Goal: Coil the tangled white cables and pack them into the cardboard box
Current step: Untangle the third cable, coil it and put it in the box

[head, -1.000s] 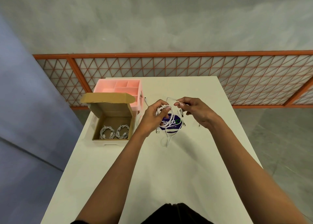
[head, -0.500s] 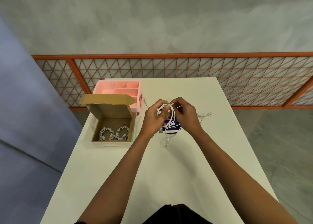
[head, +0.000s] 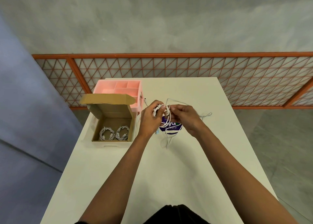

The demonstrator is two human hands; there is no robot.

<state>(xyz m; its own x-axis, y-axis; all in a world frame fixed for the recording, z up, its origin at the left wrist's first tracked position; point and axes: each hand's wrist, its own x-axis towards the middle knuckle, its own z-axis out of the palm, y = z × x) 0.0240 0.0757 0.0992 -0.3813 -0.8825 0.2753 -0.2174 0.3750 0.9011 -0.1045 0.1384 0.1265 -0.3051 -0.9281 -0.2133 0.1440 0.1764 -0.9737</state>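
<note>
Left hand [head: 149, 120] grips the coiled loops, right hand [head: 184, 118] pinches the loose strand; white cable [head: 166, 135] looks light, limp, springy, so hold across the coil

cables [head: 166, 135] white | box [head: 111, 112] brown | organizer [head: 118, 86] pink | railing [head: 169, 55] orange

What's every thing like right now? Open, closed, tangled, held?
cardboard box: open, lid up.
two coiled cables: wound, lying in the box.
white cable: partly coiled, tail loose on the table.
left hand: grips the coil.
right hand: pinches the cable.
pink tray: open-topped, standing behind the box.
</note>
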